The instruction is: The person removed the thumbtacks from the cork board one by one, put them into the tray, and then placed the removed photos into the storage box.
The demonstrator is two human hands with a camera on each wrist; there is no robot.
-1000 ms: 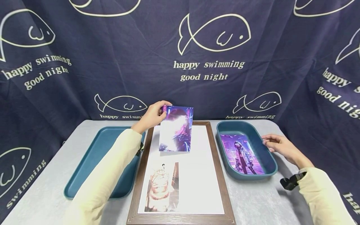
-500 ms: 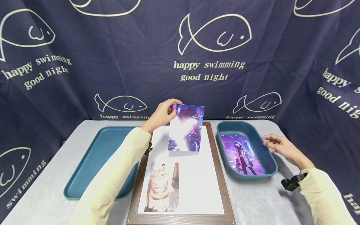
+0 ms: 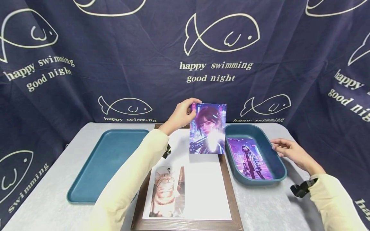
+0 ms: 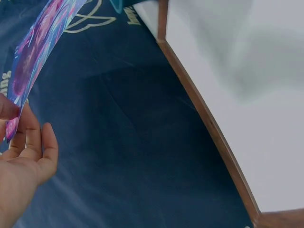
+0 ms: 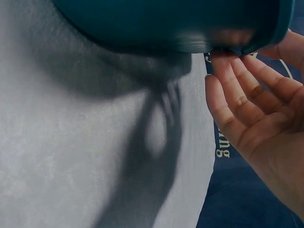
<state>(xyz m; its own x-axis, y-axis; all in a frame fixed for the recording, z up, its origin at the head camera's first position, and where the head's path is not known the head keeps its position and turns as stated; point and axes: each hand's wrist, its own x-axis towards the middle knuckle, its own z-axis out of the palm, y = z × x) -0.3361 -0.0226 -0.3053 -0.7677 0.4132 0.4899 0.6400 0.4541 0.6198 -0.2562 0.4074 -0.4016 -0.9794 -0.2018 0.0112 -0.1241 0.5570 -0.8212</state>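
My left hand (image 3: 182,110) pinches the upper left corner of a picture card (image 3: 206,118), which hangs upright above the framed white board's far right part. The card shows a figure in purple neon colours, with glare low on it. In the left wrist view, thumb and fingers (image 4: 31,137) meet on the card's edge. My right hand (image 3: 296,154) holds the right rim of a teal deep tray (image 3: 278,173); the right wrist view shows the fingertips on its outer wall and the thumb at the rim. A purple picture card (image 3: 248,158) lies inside this tray.
A brown-framed white board (image 3: 208,192) lies mid-table, with a cat picture (image 3: 166,195) at its near left. To the left sits a flat teal tray (image 3: 115,150), partly behind my left sleeve. A navy curtain (image 3: 162,57) with fish outlines hangs behind the table.
My left hand has carried the picture card rightward and slightly up, from above the board's middle toward the deep tray. Glare has shifted, so the card's face shows better. My right hand stays put.
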